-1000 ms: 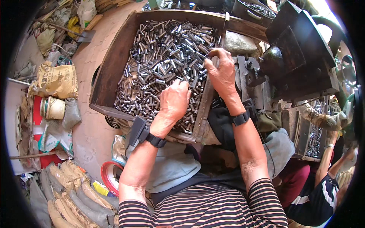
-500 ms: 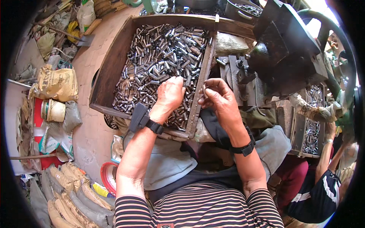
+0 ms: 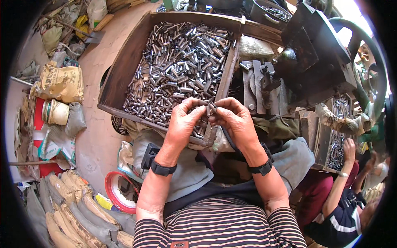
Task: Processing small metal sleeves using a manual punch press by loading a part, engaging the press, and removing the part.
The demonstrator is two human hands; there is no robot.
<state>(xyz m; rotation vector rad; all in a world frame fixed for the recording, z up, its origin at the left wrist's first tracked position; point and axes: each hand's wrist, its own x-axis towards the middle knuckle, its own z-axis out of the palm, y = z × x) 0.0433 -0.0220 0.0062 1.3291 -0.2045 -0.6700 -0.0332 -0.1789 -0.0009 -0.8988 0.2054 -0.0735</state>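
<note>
Over the near right corner of a wooden bin, my left hand and my right hand meet fingertip to fingertip. Each is closed in a pinch. Between them shows a short dark metal tube; whether there is a second piece is hidden by the fingers. Beyond and below my hands, the bin holds a heap of short metal tubes, shiny and dark ones mixed. The bin's wooden divider runs away from just past my right fingertips.
A dark metal machine with a large wheel stands at the right, near the bin. Another person's hand is over a second box of small metal parts. Filled sacks and a red-rimmed tub lie at the left.
My left hand has come up off the heap of tubes and moved right to meet my right hand. My right hand has shifted slightly down, its fingertips now against the left's.
</note>
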